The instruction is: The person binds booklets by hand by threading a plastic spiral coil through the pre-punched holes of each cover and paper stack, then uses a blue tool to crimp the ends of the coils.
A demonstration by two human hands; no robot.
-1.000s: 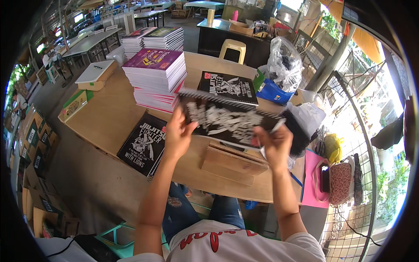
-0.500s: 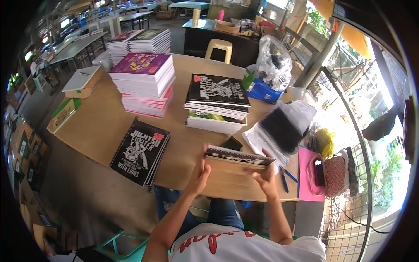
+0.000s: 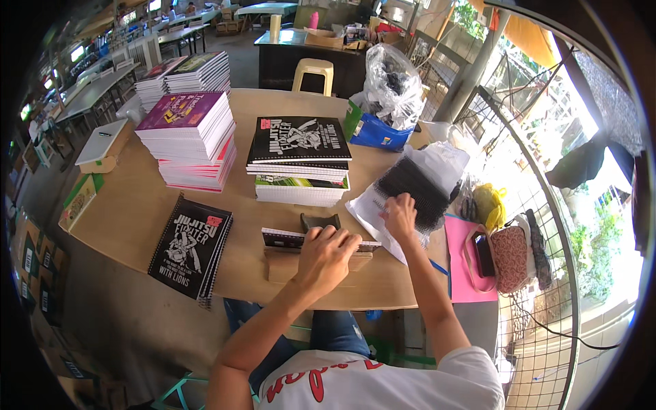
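A black-covered notebook stands on its edge near the table's front, against a tan block. My left hand is closed over the notebook's top edge, holding it up. To the right, my right hand reaches to the left end of a pile of black binding coils, its fingers curled together. Whether they pinch a coil is hidden. The coils lie on a white plastic sheet. Just behind the notebook sits a small dark holder. Spiral-bound black notebooks lie at the left.
A stack of black notebooks stands mid-table, with a tall purple-topped stack to its left. A blue box with a clear bag is behind the coils. Pink folder, phone and woven pouch lie on the right.
The notebook, held up between both hands before, now stands on its edge lower down. My left hand has moved onto its top; my right hand has let go and moved to the coils.
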